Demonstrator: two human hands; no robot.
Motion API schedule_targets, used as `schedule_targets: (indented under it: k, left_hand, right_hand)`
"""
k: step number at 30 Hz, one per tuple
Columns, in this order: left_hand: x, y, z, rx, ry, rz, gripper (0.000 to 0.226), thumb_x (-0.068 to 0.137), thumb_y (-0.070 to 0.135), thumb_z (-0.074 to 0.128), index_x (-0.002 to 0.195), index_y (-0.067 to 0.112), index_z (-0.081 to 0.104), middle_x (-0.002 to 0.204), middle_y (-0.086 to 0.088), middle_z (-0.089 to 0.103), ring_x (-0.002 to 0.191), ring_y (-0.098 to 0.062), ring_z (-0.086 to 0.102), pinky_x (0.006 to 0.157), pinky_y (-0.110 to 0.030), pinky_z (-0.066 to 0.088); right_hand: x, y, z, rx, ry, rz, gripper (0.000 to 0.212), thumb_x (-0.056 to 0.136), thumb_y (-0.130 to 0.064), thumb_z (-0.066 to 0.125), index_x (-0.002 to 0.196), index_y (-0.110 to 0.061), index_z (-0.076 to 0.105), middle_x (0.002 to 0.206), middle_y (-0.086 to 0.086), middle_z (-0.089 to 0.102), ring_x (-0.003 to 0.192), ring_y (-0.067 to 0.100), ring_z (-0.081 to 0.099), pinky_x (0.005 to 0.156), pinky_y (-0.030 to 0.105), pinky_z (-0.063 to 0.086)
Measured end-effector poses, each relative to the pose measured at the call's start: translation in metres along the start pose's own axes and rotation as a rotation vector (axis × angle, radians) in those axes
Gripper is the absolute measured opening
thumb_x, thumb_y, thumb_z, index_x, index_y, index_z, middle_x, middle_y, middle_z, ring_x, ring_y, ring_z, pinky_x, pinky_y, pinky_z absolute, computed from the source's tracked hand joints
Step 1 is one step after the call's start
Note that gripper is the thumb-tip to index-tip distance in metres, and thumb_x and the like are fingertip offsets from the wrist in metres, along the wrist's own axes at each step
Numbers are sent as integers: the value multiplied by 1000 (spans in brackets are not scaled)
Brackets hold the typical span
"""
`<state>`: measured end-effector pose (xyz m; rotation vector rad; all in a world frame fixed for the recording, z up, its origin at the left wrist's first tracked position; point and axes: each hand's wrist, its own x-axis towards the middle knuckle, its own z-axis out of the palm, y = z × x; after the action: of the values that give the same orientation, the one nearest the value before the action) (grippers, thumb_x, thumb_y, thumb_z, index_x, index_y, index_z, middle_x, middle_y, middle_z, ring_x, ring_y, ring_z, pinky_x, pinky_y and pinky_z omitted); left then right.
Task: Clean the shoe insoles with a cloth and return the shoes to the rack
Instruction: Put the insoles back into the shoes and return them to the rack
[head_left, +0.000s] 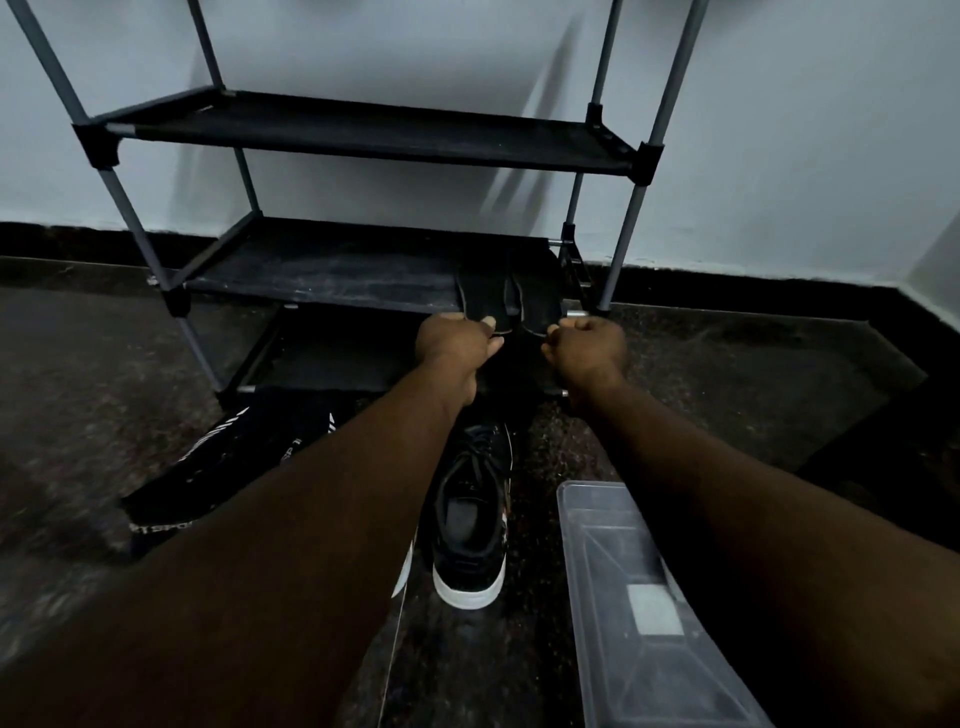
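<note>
Pale wall (415, 52) behind, dark speckled floor (78, 364) below, black skirting between them. Against that wall, a tube-frame rack (631, 218) with black fabric shelves, three tiers in view. In front of the rack and to its right, on the floor, a clear plastic container (613, 545), long side pointing toward the rack. In front of the rack's left half, a crumpled dark fabric (218, 467) with white lettering, partly under the left forearm. Between fabric and container, straight out from the rack's right end, a black shoe (470, 519) with white sole, laced, toe toward the rack, opening dark. On the rack's middle shelf (311, 270), at its right end, two dark insoles side by side, toes toward the wall, heels overhanging the front edge: left insole (480, 299) and right insole (537, 301). At that front edge, left hand (457, 345) with fingers curled and thumb pressed on the heel of the left insole, pinching it. Just beside it, right hand (587, 348) curled into a near fist, fingertips closed on the heel of the right insole.
</note>
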<state>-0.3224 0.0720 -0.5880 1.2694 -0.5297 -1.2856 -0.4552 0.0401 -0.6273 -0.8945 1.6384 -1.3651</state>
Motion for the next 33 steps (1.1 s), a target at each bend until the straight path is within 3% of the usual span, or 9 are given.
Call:
schedule_targets:
  k: [3,11,16,23,25,27,28,30,33]
  left_hand:
    - [6,-2,6,4,-19,-12,15,96,-10,62,103,3,60,88,-5,59,79,-15,61,80,-28,57]
    - [22,-4,17,-19,-25,18,41,96,-9,62,135,-3,50,98,-7,59,75,-11,59,86,-33,57]
    - [24,-5,16,1,11,36,46,96,-6,64,139,0,49,125,-19,62,73,-10,61,81,-31,60]
    - [16,-11,-6,18,70,58,43,97,7,68,137,-1,54,128,-19,63,77,-14,66,57,-19,60]
    - [4,-13,-19,53,87,46,40,98,5,65,136,2,54,120,-15,65,75,-16,67,57,-19,60]
    - [-13,-15,-34,109,95,28,26,98,1,62,124,3,60,103,-10,67,72,-18,67,50,-19,56]
    - [-24,-15,-43,147,98,30,15,98,-1,60,111,4,64,98,-10,66,70,-18,65,47,-18,54]
    - [-48,-15,-59,222,94,43,17,97,-4,58,87,9,62,95,-14,64,67,-19,62,43,-17,50]
    - [-87,-11,-88,297,49,54,25,98,-3,54,77,10,61,87,-17,63,63,-20,60,43,-17,51]
  right_hand:
    - [21,8,3,-67,21,-46,7,67,-24,75,69,-19,70,75,4,76,79,27,77,81,49,64]
    - [32,7,17,-61,6,-99,15,69,-37,71,75,-23,74,76,-2,77,81,23,76,85,46,63]
    - [27,9,14,-42,-24,-145,13,67,-39,75,76,-31,68,84,-3,76,81,24,76,83,47,63]
    - [-17,13,-10,-73,60,-183,24,71,-40,75,88,-32,61,84,-6,73,84,24,75,86,49,61]
    - [-47,14,-17,-131,59,-170,21,83,-31,78,97,-24,64,83,-7,70,83,18,72,90,36,59]
    - [-75,22,-24,-211,-11,-175,16,90,-26,76,101,-17,68,83,-7,67,75,4,62,74,6,47]
    - [-92,26,-25,-235,-54,-179,14,91,-24,75,101,-16,70,83,-6,68,73,1,60,68,3,43]
    - [-120,33,-21,-232,-116,-167,7,89,-20,73,95,-16,73,82,-4,72,75,9,66,78,19,53]
    - [-166,37,-15,-258,-198,-108,8,81,-24,66,81,-25,74,76,-7,75,77,18,72,82,45,61]
